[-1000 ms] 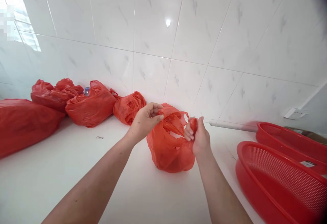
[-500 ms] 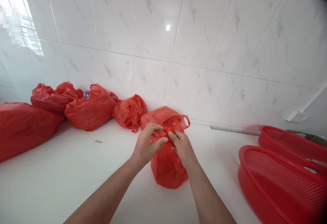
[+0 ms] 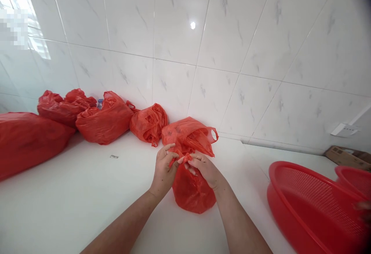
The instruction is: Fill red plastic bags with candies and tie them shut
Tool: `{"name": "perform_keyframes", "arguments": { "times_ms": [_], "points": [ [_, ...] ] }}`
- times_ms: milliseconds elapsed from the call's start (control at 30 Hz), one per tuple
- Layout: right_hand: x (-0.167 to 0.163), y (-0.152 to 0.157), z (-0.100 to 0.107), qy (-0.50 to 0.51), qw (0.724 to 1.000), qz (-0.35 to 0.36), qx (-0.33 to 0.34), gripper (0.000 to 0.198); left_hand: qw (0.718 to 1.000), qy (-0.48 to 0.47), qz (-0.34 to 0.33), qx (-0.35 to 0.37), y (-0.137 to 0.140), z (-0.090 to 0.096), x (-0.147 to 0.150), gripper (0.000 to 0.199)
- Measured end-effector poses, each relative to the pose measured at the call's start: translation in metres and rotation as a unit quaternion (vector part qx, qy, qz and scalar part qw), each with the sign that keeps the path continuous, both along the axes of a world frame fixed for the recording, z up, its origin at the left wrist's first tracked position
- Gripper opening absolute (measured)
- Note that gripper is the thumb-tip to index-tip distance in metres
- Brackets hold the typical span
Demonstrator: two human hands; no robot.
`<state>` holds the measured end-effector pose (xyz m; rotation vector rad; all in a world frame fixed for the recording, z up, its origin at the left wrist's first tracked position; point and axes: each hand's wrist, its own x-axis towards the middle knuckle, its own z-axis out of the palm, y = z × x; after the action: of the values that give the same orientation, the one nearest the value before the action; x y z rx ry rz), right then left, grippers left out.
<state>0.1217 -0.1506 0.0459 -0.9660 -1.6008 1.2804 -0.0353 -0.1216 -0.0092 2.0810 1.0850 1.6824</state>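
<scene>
In front of me on the white table stands a filled red plastic bag (image 3: pixel 194 196), its neck gathered upward. My left hand (image 3: pixel 165 169) pinches the bunched top between thumb and forefinger, the other fingers curled loosely. Close against it, my right hand (image 3: pixel 204 169) is closed on the same twisted plastic from the other side. The fingertips of both hands nearly meet. Just behind, against the wall, lies another red plastic bag (image 3: pixel 185 130) with its handle loop sticking out to the right. What is in the bags cannot be made out.
More red bags stand along the wall to the left, among them a crumpled bag (image 3: pixel 149 122) and a big full bag (image 3: pixel 29 142). A red basket (image 3: pixel 274 184) is at right, with a second basket (image 3: pixel 352 171) and a cardboard box (image 3: pixel 344 157) behind. Another hand (image 3: pixel 363 209) blurs at the right edge.
My left hand's thumb and forefinger have closed onto the bag's neck, where they were apart before. The rear basket has shifted right and forward, uncovering the cardboard box.
</scene>
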Motion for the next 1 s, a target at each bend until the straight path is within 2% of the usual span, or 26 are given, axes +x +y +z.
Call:
{"name": "perform_keyframes", "arguments": {
  "times_ms": [100, 200, 267, 367, 433, 500, 667, 733, 800, 867, 933, 1000],
  "points": [
    [0.004, 0.000, -0.002, -0.037, 0.999, -0.007, 0.021, 0.038, 0.999, 0.000, -0.028, -0.043, 0.001, -0.004, 0.001, 0.011],
    [0.007, 0.001, -0.004, -0.099, 0.994, -0.016, 0.053, 0.022, 0.997, 0.015, -0.016, -0.080, 0.000, -0.007, 0.001, 0.011],
    [0.008, 0.004, -0.007, -0.142, 0.983, -0.071, 0.090, 0.027, 0.998, 0.025, -0.005, -0.061, -0.002, -0.006, 0.002, 0.008],
    [0.007, 0.009, -0.012, -0.200, 0.952, -0.186, 0.137, 0.031, 0.999, 0.040, 0.001, -0.001, -0.005, -0.005, 0.004, 0.006],
    [0.006, 0.011, -0.013, -0.204, 0.945, -0.211, 0.143, 0.031, 0.998, 0.051, 0.007, 0.030, -0.006, -0.005, 0.005, 0.004],
    [0.005, 0.011, -0.012, -0.183, 0.956, -0.190, 0.129, 0.033, 0.996, 0.067, 0.012, 0.049, -0.006, -0.006, 0.006, 0.004],
    [0.008, 0.006, -0.005, -0.071, 0.992, -0.096, 0.037, 0.029, 0.990, 0.105, 0.017, 0.091, -0.006, -0.005, 0.004, 0.008],
    [0.010, 0.008, -0.005, -0.012, 0.994, -0.100, 0.039, 0.023, 0.987, 0.113, 0.027, 0.112, -0.007, -0.003, 0.003, 0.008],
    [0.013, 0.014, -0.008, 0.004, 0.986, -0.153, 0.064, 0.020, 0.983, 0.127, 0.034, 0.129, -0.011, 0.001, 0.001, 0.008],
    [0.019, 0.022, -0.015, -0.039, 0.964, -0.248, 0.091, 0.019, 0.978, 0.153, 0.023, 0.139, -0.020, 0.006, -0.002, 0.010],
    [0.030, 0.031, -0.025, -0.090, 0.933, -0.331, 0.106, 0.020, 0.970, 0.197, -0.021, 0.141, -0.032, 0.011, -0.008, 0.012],
    [0.044, 0.039, -0.038, -0.113, 0.909, -0.385, 0.109, 0.021, 0.958, 0.241, -0.071, 0.141, -0.046, 0.014, -0.016, 0.014]
  ]
}}
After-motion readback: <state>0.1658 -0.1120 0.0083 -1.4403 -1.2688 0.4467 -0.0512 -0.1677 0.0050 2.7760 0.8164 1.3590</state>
